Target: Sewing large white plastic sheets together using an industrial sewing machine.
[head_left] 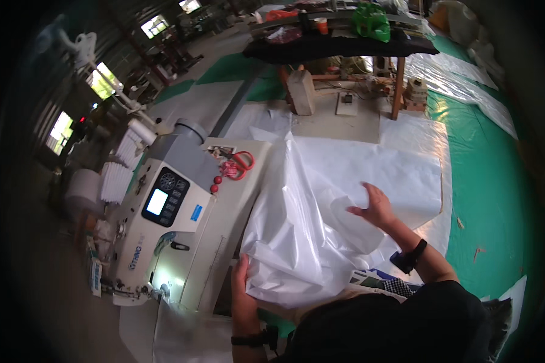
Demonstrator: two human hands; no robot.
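Note:
A large sheet of shiny white fabric (321,199) lies bunched across the sewing table in front of me and spills onto the floor beyond. My left hand (242,290) grips its near left edge beside the sewing machine. My right hand (374,209) rests on top of the fabric at the right, fingers spread, pressing a fold. A dark band sits on each wrist.
A cream industrial sewing machine (163,224) with a lit panel stands at my left; red-handled scissors (239,164) lie on its top. More white sheeting and green tarpaulin (490,181) cover the floor. A wooden workbench (345,42) with dark cloth stands at the back.

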